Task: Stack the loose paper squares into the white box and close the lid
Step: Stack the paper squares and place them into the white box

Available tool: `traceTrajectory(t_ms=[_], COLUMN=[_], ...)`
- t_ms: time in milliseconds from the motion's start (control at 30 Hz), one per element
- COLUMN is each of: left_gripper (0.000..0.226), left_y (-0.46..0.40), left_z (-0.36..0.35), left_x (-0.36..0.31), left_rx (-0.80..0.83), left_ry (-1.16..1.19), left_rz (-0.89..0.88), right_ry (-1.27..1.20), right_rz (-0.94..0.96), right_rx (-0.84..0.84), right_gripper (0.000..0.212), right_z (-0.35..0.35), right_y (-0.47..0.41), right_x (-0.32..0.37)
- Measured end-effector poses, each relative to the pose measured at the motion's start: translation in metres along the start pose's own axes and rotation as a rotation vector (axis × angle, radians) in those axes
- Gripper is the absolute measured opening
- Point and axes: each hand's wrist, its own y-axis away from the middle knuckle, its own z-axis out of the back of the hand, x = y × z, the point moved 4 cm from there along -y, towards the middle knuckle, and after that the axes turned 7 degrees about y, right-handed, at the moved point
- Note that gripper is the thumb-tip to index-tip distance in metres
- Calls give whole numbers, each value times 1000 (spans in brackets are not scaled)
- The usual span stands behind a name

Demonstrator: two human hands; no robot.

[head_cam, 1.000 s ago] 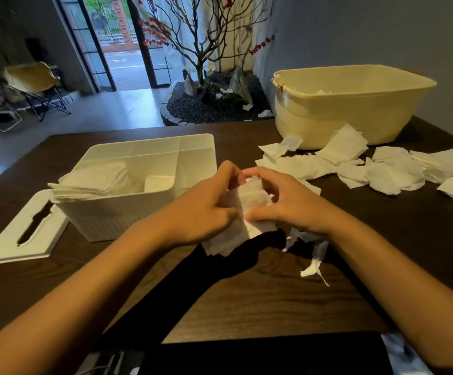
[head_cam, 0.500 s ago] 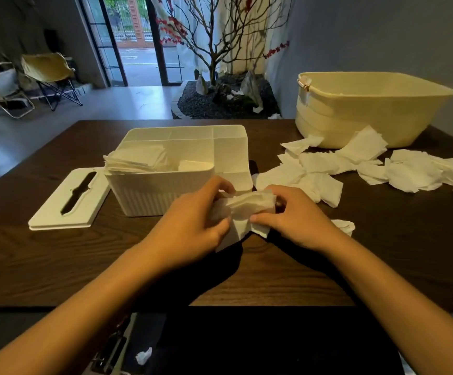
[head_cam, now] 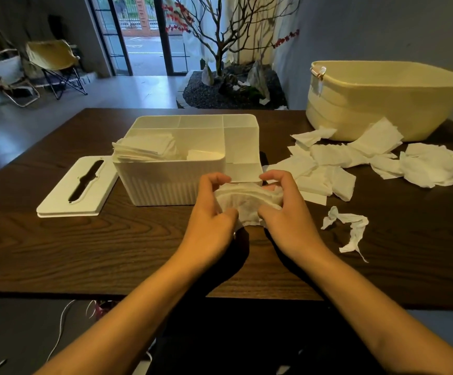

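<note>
A small bundle of white paper squares point(head_cam: 247, 203) is held between both hands just in front of the white box point(head_cam: 165, 185). My left hand point(head_cam: 209, 220) grips its left side and my right hand point(head_cam: 287, 215) grips its right side, fingers curled over the top. The box stands open on the dark wooden table, with a stack of paper squares point(head_cam: 147, 147) in its large left compartment. Its slotted white lid point(head_cam: 79, 185) lies flat to the left of the box. Several loose paper squares point(head_cam: 328, 163) are scattered to the right.
A cream plastic tub point(head_cam: 382, 104) stands at the back right of the table point(head_cam: 84, 253). A twisted strip of paper point(head_cam: 350, 228) lies right of my right hand. Beyond the table are a potted bare tree, folding chairs and a glass door.
The view has tilted back, so the box and lid sit further right. Both hands still hold the paper bundle, now spread wider between them, close to the box front.
</note>
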Motion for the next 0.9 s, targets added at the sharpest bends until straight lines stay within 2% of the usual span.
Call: traceTrajectory(t_ms=[200, 333, 400, 500, 567, 667, 733, 800, 900], left_gripper=[59, 61, 60, 54, 49, 45, 38, 27, 16], left_y=[-2, -4, -4, -4, -6, -12, -14, -16, -21], left_z=[-2, -8, -7, 1, 5, 8, 10, 14, 17], left_x=[4, -8, -7, -1, -6, -22, -24, -26, -39], left_rx=[-28, 75, 114, 110, 114, 205, 283, 307, 297], left_ry=[73, 37, 25, -97, -165, -370, -538, -607, -662], left_rz=[-7, -111, -81, 13, 8, -21, 38, 88, 55], right_ry=[5, -15, 33, 114, 145, 170, 181, 154, 103], right_rz=[-11, 21, 29, 17, 31, 67, 60, 69, 123], right_rx=[-15, 40, 67, 110, 115, 91, 96, 86, 83], right_gripper=[56, 55, 51, 44, 41, 37, 35, 32, 30], right_z=[7, 4, 4, 11, 16, 23, 26, 29, 32], right_y=[1, 1, 1, -1, -3, -7, -10, -11, -16], right_x=[-5, -1, -1, -2, -1, 4, 5, 7, 23])
